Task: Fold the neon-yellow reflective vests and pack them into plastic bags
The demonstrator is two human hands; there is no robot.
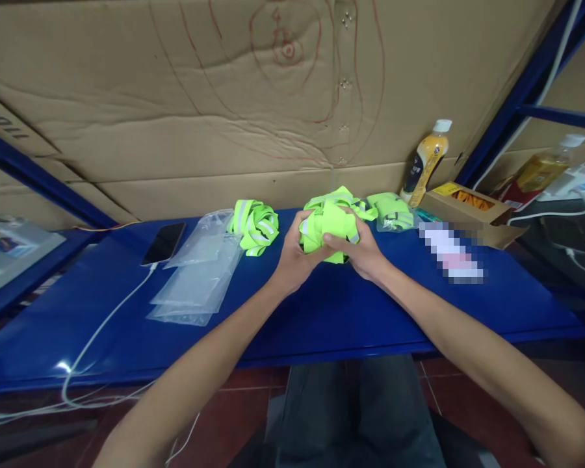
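Both my hands are wrapped round a bundled neon-yellow reflective vest [329, 224] just above the blue shelf top [322, 312]. My left hand [295, 257] grips its left side with the fingers curled. From the right, my right hand [363, 253] clasps it, thumb across the front. A second folded vest [255, 225] with grey reflective stripes lies to the left of my hands. A third vest [392, 209], inside a clear bag, sits behind and to the right.
A stack of clear plastic bags [199, 273] lies at left, beside a black phone [164, 242] on a white cable [107, 325]. At back right stand a yellow drink bottle [425, 164] and an open cardboard box [468, 207]. A cardboard wall closes off the back.
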